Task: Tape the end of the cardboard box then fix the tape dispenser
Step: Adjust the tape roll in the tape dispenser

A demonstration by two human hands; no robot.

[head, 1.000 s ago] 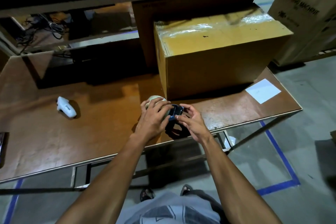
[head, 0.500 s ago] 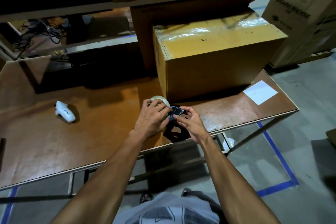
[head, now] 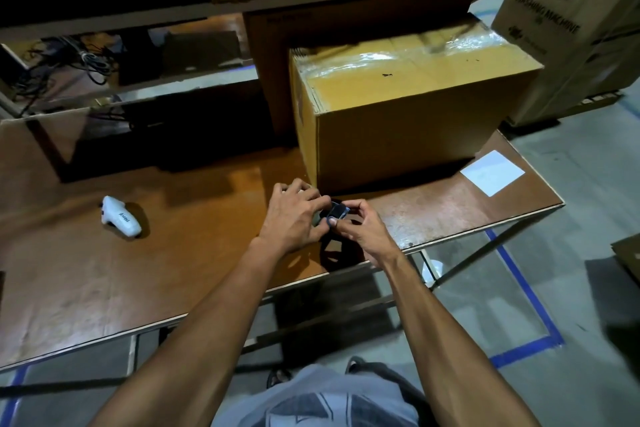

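Observation:
A brown cardboard box (head: 408, 135) stands on the wooden table (head: 173, 253), its top covered with shiny clear tape. Just in front of its near left corner I hold the tape dispenser (head: 336, 211), a small dark blue and black tool with a pale tape roll. My left hand (head: 294, 218) wraps over the roll and hides most of it. My right hand (head: 360, 229) pinches the dispenser's blue front part between thumb and fingers. Both hands touch each other over the tool, close to the table's front edge.
A white handheld device (head: 121, 217) lies on the table to the left. A white paper sheet (head: 491, 172) sits at the table's right corner. Shelving with boxes and cables stands behind, a large LG carton (head: 568, 28) at right. Blue floor tape (head: 526, 295) runs below right.
The hands stayed together on the dispenser. My left hand has closed further over the tape roll, hiding it more. The camera shifted slightly.

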